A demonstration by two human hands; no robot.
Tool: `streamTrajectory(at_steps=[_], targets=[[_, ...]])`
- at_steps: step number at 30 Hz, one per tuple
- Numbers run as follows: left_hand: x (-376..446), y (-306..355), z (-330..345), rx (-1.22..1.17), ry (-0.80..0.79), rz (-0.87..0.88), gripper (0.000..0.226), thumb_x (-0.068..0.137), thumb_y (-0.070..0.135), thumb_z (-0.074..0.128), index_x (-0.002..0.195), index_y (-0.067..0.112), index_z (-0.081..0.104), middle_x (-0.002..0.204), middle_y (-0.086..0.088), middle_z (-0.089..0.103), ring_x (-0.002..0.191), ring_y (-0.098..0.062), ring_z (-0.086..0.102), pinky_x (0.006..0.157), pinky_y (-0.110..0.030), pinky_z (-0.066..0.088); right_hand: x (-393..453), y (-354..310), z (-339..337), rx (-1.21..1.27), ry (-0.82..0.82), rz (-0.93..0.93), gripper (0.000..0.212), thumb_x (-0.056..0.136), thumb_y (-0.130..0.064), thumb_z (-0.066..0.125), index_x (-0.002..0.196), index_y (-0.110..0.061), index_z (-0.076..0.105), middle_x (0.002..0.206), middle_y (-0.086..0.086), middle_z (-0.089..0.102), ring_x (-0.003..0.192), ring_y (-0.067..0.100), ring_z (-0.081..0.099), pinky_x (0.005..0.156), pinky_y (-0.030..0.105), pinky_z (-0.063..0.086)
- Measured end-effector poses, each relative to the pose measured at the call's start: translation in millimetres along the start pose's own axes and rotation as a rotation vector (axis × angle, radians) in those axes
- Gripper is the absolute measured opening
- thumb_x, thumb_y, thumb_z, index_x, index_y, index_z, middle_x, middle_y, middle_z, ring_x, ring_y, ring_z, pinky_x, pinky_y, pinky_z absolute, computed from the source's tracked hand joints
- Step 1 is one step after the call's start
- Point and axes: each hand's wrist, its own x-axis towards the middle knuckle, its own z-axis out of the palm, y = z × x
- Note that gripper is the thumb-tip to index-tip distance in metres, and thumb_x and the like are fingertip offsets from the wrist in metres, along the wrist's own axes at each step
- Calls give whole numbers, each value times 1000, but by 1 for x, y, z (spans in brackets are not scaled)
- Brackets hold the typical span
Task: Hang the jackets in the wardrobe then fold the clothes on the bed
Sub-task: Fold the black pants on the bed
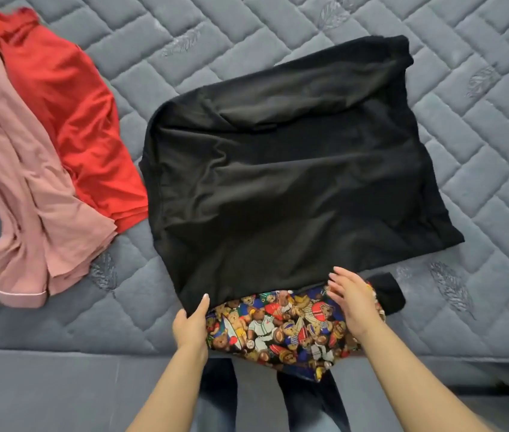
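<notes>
A black garment (284, 169) lies spread flat across the middle of the grey quilted bed (434, 73). Its near edge partly covers a teddy-bear print garment (281, 332) at the bed's front edge. My left hand (191, 322) grips the black garment's near left corner, thumb on top. My right hand (354, 302) hovers with fingers spread just above the print fabric, beside the black hem. A black cuff (387, 294) sticks out to the right of that hand.
A red garment (69, 110) and a pink garment (19, 188) lie crumpled together at the left of the bed. The mattress front edge (60, 369) runs along the bottom, with my legs below it.
</notes>
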Motion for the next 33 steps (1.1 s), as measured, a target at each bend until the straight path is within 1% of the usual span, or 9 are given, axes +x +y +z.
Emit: streamTrajectory(at_steps=[4, 8, 11, 14, 18, 21, 23, 30, 33], targets=[[-15, -18, 20, -119, 131, -32, 74, 86, 41, 72, 141, 2, 40, 133, -11, 55, 108, -28, 60, 85, -38, 50, 32, 5, -47, 235, 125, 167, 38, 102, -5, 44, 137, 7, 44, 138, 25, 51, 128, 33, 51, 102, 37, 44], [-31, -38, 44, -316, 166, -105, 65, 86, 35, 74, 135, 3, 43, 129, -15, 58, 98, -26, 60, 81, -39, 52, 67, -14, -71, 286, 189, 144, 42, 99, -12, 52, 137, 3, 46, 143, 18, 46, 129, 30, 50, 95, 33, 46], [-42, -47, 58, -467, 182, -108, 62, 88, 33, 72, 136, 4, 44, 126, -12, 61, 98, -23, 62, 75, -37, 52, 88, -32, -87, 303, 108, 167, 47, 99, -23, 55, 142, -9, 44, 148, 12, 42, 137, 25, 42, 105, 34, 39], [-52, -57, 65, -567, 177, -93, 53, 91, 31, 69, 132, 6, 49, 125, -11, 63, 102, -24, 64, 85, -43, 55, 101, -49, -100, 306, -5, 171, 45, 101, -29, 51, 143, -14, 44, 148, 10, 44, 138, 23, 41, 109, 34, 35], [-68, -71, 55, -596, 148, 40, 12, 95, 31, 63, 102, 23, 58, 95, 1, 72, 75, -12, 71, 54, -27, 55, 106, -68, -111, 431, -41, 112, 33, 100, -15, 53, 132, -6, 53, 142, 12, 52, 123, 24, 56, 93, 33, 48], [-77, -88, 35, -571, 238, 109, 17, 95, 32, 64, 107, 23, 57, 95, 1, 71, 79, -15, 70, 62, -31, 55, 94, -58, -128, 434, 25, 69, 15, 97, -6, 54, 110, -8, 60, 136, 12, 57, 87, 16, 64, 69, 24, 57], [-80, -102, 21, -529, 241, 125, 28, 94, 33, 64, 118, 21, 55, 97, 0, 71, 83, -17, 70, 67, -34, 56, 83, -45, -143, 428, 32, 17, 32, 95, -4, 56, 128, -3, 55, 134, 12, 58, 84, 15, 63, 56, 22, 57], [-91, -159, -14, -418, 268, 40, 37, 96, 30, 62, 128, 14, 53, 108, -8, 67, 89, -26, 68, 69, -35, 55, 42, 16, -182, 325, 74, 5, 46, 94, -2, 58, 138, -4, 47, 134, 11, 58, 109, 27, 60, 61, 27, 59], [-102, -179, -27, -419, 259, -36, 33, 96, 29, 61, 123, 12, 54, 107, -11, 67, 90, -30, 67, 69, -36, 55, 31, 46, -195, 309, 104, 58, 40, 95, -3, 58, 133, -7, 47, 132, 12, 57, 96, 23, 61, 61, 30, 58]])
